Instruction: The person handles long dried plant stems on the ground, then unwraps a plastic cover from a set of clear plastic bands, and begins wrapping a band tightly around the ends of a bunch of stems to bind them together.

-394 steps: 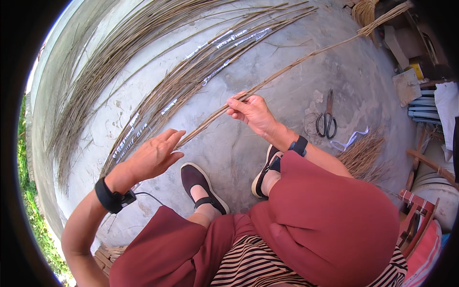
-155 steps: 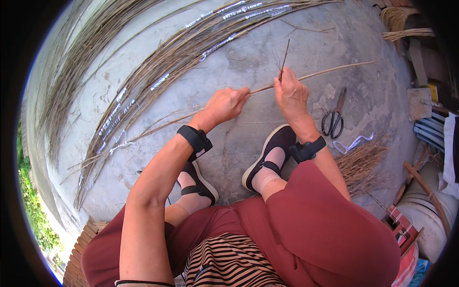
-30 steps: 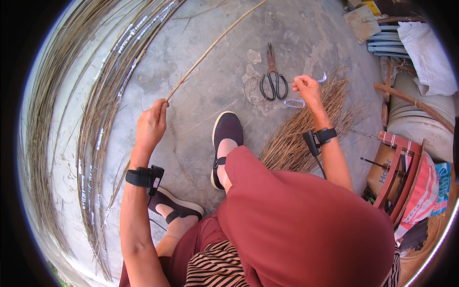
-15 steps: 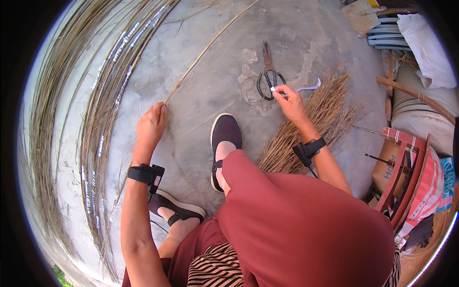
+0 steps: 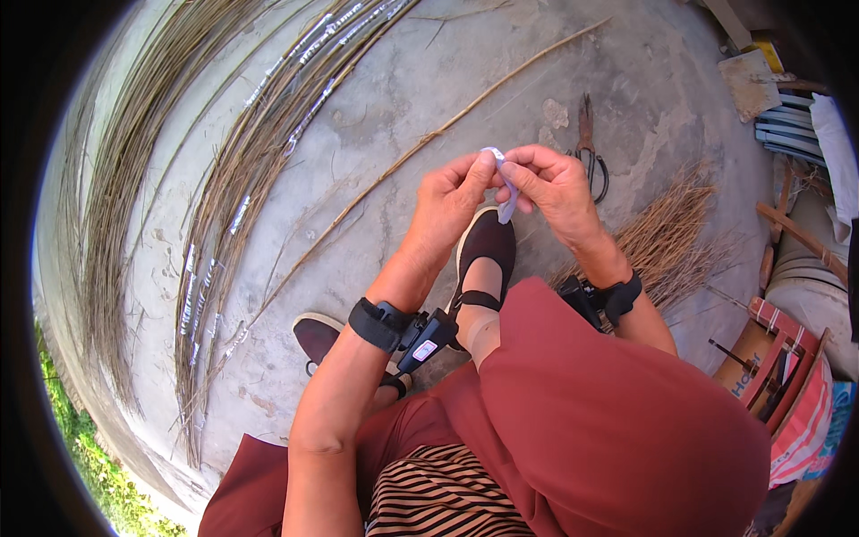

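A short whitish-lilac strip point(image 5: 506, 204) of cloth or plastic is pinched between both hands in front of me. My left hand point(image 5: 456, 192) grips its upper end with thumb and forefinger. My right hand point(image 5: 557, 190) pinches it close by, and a tail hangs down over my shoe. A long thin stick point(image 5: 429, 139) lies on the floor beyond my left hand, held by neither hand. Scissors point(image 5: 586, 143) with rusty blades and black handles lie just past my right hand, their handles partly hidden by it.
Long bundles of thin sticks point(image 5: 234, 170), some wrapped with white strips, lie on the left. A pile of short brown twigs point(image 5: 667, 237) is at right, partly under my right forearm. Further right stand a reddish wooden chair point(image 5: 778, 358) and a pale bucket point(image 5: 801, 268).
My left hand has let go of the stick, which now lies on the floor. Both hands have come together, and the left now pinches the strip too. The view has shifted left.
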`<state>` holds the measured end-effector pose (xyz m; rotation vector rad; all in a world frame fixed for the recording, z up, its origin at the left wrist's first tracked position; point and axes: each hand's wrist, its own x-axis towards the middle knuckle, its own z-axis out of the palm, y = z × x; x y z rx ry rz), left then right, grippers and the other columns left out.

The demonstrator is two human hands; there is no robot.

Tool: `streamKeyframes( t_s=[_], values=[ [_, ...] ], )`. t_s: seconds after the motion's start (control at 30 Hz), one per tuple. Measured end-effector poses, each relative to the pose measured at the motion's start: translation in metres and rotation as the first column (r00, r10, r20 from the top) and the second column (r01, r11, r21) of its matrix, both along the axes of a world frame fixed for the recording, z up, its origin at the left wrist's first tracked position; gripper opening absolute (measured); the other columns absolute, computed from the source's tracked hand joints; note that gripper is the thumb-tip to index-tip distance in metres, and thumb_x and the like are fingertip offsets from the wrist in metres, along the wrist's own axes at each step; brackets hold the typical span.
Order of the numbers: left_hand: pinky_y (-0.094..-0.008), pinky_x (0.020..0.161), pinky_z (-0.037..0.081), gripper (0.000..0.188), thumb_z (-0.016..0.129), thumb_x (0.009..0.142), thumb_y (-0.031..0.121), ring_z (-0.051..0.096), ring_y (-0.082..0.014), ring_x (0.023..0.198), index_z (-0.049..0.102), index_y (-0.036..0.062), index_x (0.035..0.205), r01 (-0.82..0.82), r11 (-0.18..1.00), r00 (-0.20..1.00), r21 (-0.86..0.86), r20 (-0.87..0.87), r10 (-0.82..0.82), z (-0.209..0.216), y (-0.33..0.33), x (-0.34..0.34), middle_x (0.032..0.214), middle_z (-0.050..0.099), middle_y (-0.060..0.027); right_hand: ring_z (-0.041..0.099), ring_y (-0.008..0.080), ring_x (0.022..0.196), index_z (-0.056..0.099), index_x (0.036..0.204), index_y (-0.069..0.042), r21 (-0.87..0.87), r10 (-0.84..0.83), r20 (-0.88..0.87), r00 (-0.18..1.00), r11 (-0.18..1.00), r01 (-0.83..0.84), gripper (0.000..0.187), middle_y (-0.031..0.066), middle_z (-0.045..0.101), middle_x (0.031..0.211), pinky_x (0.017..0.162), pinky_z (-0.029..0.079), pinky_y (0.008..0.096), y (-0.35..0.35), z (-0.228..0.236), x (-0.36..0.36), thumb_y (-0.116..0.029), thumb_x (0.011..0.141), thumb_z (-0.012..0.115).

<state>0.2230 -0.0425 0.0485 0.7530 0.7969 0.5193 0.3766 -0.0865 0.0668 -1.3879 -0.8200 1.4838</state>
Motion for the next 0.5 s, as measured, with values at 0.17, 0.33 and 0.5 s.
streamKeyframes(
  t_s=[0.17, 0.33, 0.5],
  values=[
    [-0.0228, 0.067, 0.044, 0.024, 0.057, 0.087, 0.022, 0.055, -0.0080, 0.075, 0.063, 0.0019, 0.098, -0.104, 0.994, 0.994, 0.032, -0.027, 0.105, 0.000, 0.000, -0.005, 0.083, 0.063, -0.0022, 0.060, 0.0083, 0.067, 0.060, 0.095, 0.003, -0.039, 0.042, 0.027, 0.999, 0.998, -0.041, 0.019, 0.0066, 0.063, 0.081, 0.049, 0.042, 0.0161, -0.005, 0.000, -0.009, -0.014, 0.087, 0.057],
    [-0.0221, 0.064, 0.044, 0.018, 0.062, 0.083, 0.013, 0.056, -0.0079, 0.073, 0.064, 0.0012, 0.096, -0.152, 0.986, 0.985, 0.063, -0.074, 0.157, -0.006, 0.002, -0.006, 0.082, 0.064, -0.0027, 0.053, 0.0051, 0.065, 0.062, 0.093, 0.002, 0.045, 0.043, 0.308, 0.950, 0.997, -0.060, 0.019, 0.0006, 0.060, 0.076, 0.053, 0.041, 0.0187, -0.008, -0.011, -0.010, -0.015, 0.085, 0.060],
    [-0.0213, 0.064, 0.044, 0.017, 0.062, 0.083, 0.013, 0.056, -0.0079, 0.074, 0.062, 0.0006, 0.094, -0.165, 0.985, 0.978, 0.052, -0.124, 0.170, -0.014, 0.000, -0.011, 0.084, 0.063, -0.0030, 0.049, 0.0044, 0.064, 0.063, 0.092, 0.001, -0.014, 0.071, 0.241, 0.968, 0.997, -0.070, 0.018, -0.0012, 0.058, 0.074, 0.054, 0.040, 0.0186, -0.007, -0.014, -0.013, -0.015, 0.084, 0.061]
  ],
)
